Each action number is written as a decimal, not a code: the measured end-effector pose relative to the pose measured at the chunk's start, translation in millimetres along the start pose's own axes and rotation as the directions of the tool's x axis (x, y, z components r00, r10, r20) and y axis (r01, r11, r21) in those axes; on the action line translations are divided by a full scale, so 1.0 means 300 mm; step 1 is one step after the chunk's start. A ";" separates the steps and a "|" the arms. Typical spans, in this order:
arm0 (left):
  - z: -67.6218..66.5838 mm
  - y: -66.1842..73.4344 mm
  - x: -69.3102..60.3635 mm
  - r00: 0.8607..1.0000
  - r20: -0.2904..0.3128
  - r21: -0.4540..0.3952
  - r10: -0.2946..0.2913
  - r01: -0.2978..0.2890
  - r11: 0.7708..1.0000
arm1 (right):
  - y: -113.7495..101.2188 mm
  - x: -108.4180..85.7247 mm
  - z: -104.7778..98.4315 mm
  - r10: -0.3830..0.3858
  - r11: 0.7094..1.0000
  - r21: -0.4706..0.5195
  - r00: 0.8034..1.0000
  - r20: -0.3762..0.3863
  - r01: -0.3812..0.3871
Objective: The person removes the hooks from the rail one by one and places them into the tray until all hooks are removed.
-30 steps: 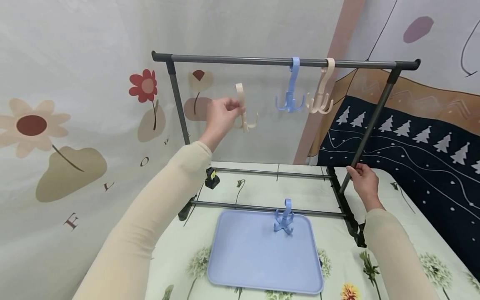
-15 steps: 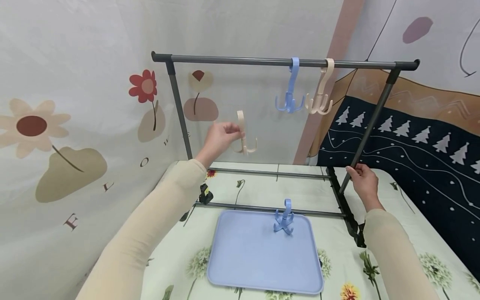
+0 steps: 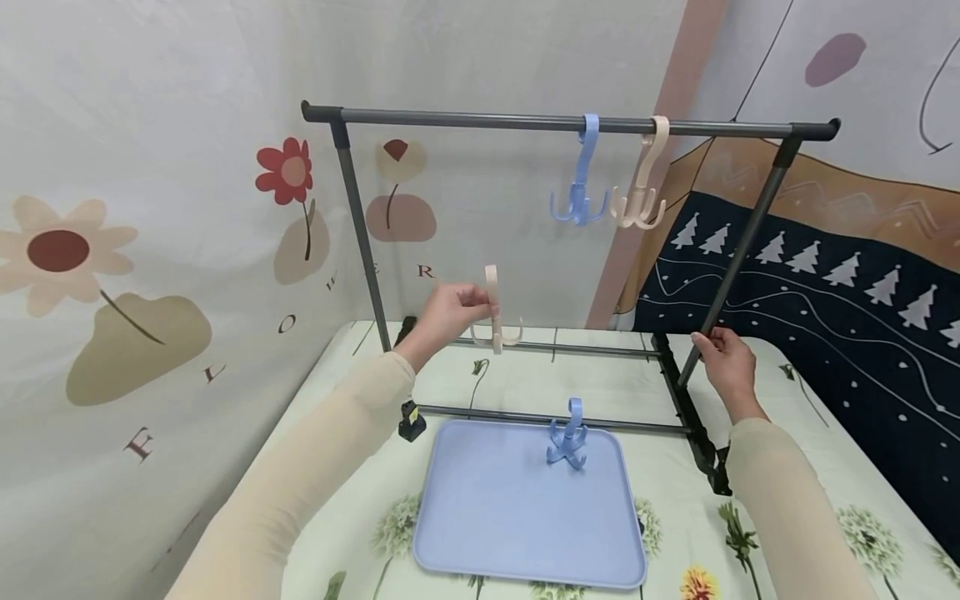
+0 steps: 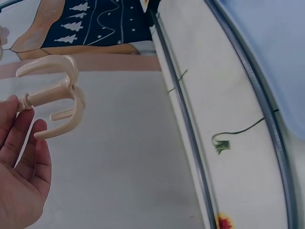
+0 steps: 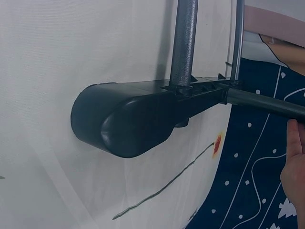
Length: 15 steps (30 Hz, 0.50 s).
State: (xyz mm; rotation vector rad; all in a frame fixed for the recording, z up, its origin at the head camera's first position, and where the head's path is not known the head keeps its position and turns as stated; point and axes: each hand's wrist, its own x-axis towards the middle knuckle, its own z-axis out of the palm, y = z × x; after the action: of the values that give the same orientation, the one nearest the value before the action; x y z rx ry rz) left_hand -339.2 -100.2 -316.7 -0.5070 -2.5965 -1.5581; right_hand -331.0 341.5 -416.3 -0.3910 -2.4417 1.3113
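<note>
My left hand (image 3: 447, 315) pinches the stem of a beige multi-prong hook (image 3: 496, 333), held upright below the rack's top bar (image 3: 450, 120). In the left wrist view the hook (image 4: 51, 93) points its curved prongs away from the fingers. My right hand (image 3: 727, 371) grips the lower part of the dark rack's right post (image 3: 750, 225), thumb in front. The right wrist view catches only part of that hand (image 5: 294, 179) at the edge. From the top bar hang a blue hook (image 3: 581, 179) and another beige hook (image 3: 642, 185), side by side.
A light blue tray (image 3: 517, 525) lies on the flowered cloth before the rack, with a blue hook (image 3: 567, 442) standing near its back edge. Two thin lower rails (image 3: 525, 415) cross behind it. The black right foot (image 3: 697, 433) of the rack rests beside the tray.
My left hand has come down with the beige hook, from just under the top bar to near the back lower rail. The right hand stays on the post.
</note>
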 end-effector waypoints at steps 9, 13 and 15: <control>0.039 -0.084 -0.045 0.998 0.054 -0.009 -0.016 0.017 1.000 | 0.001 0.002 0.002 -0.006 1.000 -0.009 1.000 -0.004 0.006; 0.062 -0.117 -0.066 0.997 0.075 -0.016 -0.001 0.002 1.000 | 0.001 0.001 0.002 -0.010 1.000 -0.009 1.000 -0.005 0.010; 0.076 -0.132 -0.077 0.997 0.081 0.000 0.002 -0.002 1.000 | 0.001 0.000 0.002 -0.011 1.000 -0.008 1.000 -0.005 0.011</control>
State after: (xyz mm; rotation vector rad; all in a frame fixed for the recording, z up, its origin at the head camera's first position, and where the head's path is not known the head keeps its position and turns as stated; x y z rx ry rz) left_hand -327.4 -103.1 -366.2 -0.5853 -2.6537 -1.5693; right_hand -331.1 341.1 -416.8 -0.3814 -2.4421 1.2949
